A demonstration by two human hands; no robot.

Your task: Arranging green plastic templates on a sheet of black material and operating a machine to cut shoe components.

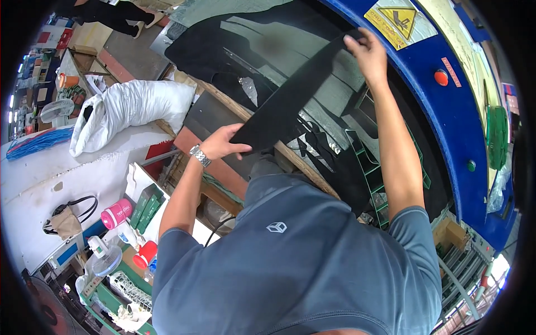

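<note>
A long, flat piece of black sheet material (296, 95), maybe fabric, stretches slantwise between my two hands above the work surface. Its lower left end is gripped by my left hand (222, 144), thumb on one side and fingers on the other; a metal watch sits on that wrist. At the upper right end my right hand (368, 56) is closed on the material between thumb and fingers, beside the blue machine. Beneath the piece lie a grey board (268, 42) and more black sheet material (195, 42), with black offcuts (315, 148) near the wooden edge.
The blue machine (446, 134) curves along the right, with a red button (441, 77) and a yellow warning sign (399, 21). A green-edged metal frame (365, 167) lies near my right forearm. Left are a white sack (134, 109) and a wooden edge (304, 167). Another person stands far off.
</note>
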